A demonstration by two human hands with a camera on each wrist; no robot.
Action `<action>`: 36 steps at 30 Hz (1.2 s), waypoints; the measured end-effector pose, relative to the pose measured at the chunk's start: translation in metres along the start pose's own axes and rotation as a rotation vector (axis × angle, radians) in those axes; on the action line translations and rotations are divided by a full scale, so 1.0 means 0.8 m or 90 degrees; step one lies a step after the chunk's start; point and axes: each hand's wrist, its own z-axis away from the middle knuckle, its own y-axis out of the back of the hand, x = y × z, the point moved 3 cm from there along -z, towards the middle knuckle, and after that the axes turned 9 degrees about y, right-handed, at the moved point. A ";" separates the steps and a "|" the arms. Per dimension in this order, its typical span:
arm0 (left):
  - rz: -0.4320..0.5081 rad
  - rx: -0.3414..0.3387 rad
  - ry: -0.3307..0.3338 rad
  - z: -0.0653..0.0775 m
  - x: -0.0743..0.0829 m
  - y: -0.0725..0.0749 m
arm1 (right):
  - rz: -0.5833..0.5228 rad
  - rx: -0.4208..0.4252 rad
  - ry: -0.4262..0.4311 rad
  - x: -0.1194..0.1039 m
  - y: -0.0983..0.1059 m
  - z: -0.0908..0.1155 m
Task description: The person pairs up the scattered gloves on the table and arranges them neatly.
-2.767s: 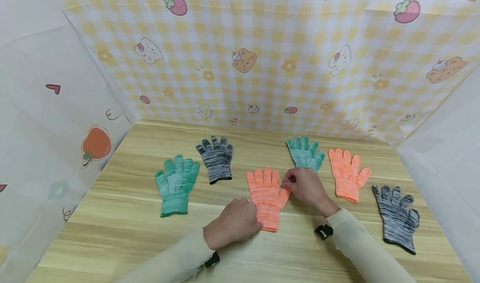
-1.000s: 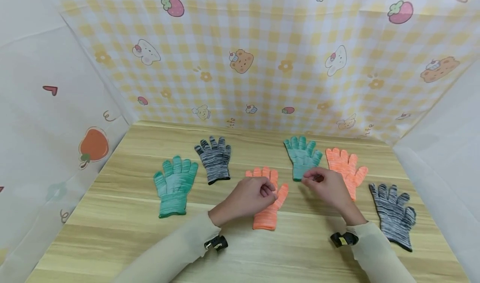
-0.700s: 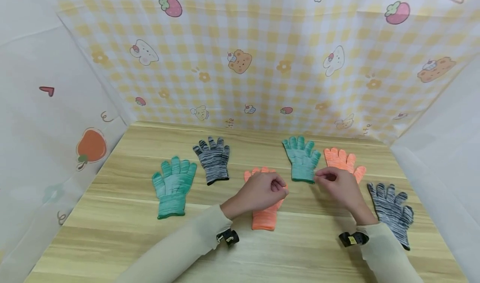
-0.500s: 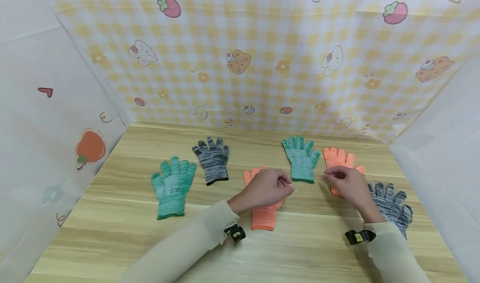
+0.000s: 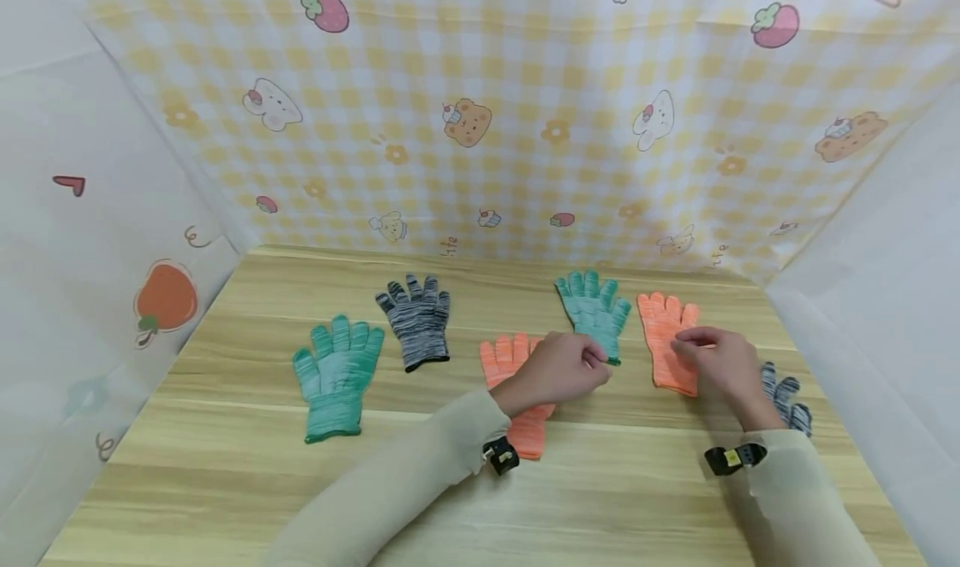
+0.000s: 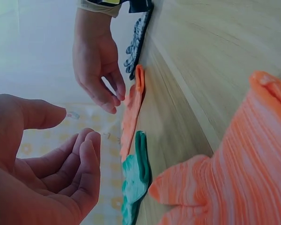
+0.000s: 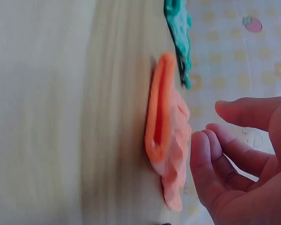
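My left hand [image 5: 566, 367], fingers loosely bent and holding nothing, hovers over the middle orange knit glove [image 5: 528, 429], hiding part of it. Its fingertips overlap the cuff of the right-hand green glove [image 5: 595, 308] in the head view. Over the right orange glove [image 5: 663, 333] is my right hand [image 5: 723, 363], also bare of any object. In the right wrist view its thumb and fingers [image 7: 203, 154] stand apart, beside that glove's open cuff [image 7: 157, 122]. A grey-black glove [image 5: 783, 396] lies partly hidden behind the right wrist.
Another green glove [image 5: 339, 379] and a grey-black glove [image 5: 417, 321] lie flat on the left of the wooden table [image 5: 225, 484]. A yellow checked cloth [image 5: 510, 75] hangs along the back, and white sheets [image 5: 67, 300] close off the sides.
The left hand has lifted from the middle orange glove's side and moved right across it. The right hand has left that glove's thumb and moved right, over the right orange glove. The gloves stay put.
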 end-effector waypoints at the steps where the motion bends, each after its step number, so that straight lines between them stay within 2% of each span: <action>1: 0.003 -0.002 -0.002 -0.002 0.001 -0.003 | -0.002 0.003 -0.004 0.003 0.002 -0.001; 10: -0.003 -0.020 -0.033 -0.023 0.015 -0.023 | -0.048 -0.019 -0.029 0.025 0.026 -0.018; 14: -0.004 -0.024 -0.053 -0.032 0.018 -0.030 | -0.050 -0.036 -0.039 0.038 0.036 -0.027; 18: -0.011 -0.021 -0.055 -0.041 0.019 -0.035 | -0.052 -0.050 -0.052 0.051 0.045 -0.033; 22: -0.018 -0.032 -0.038 -0.049 0.023 -0.040 | -0.039 -0.054 -0.067 0.061 0.052 -0.036; 29: -0.039 -0.008 0.000 -0.058 0.029 -0.049 | 0.015 -0.064 -0.074 0.073 0.058 -0.044; 36: -0.042 -0.022 0.042 -0.071 0.030 -0.063 | 0.020 -0.056 -0.081 0.076 0.056 -0.053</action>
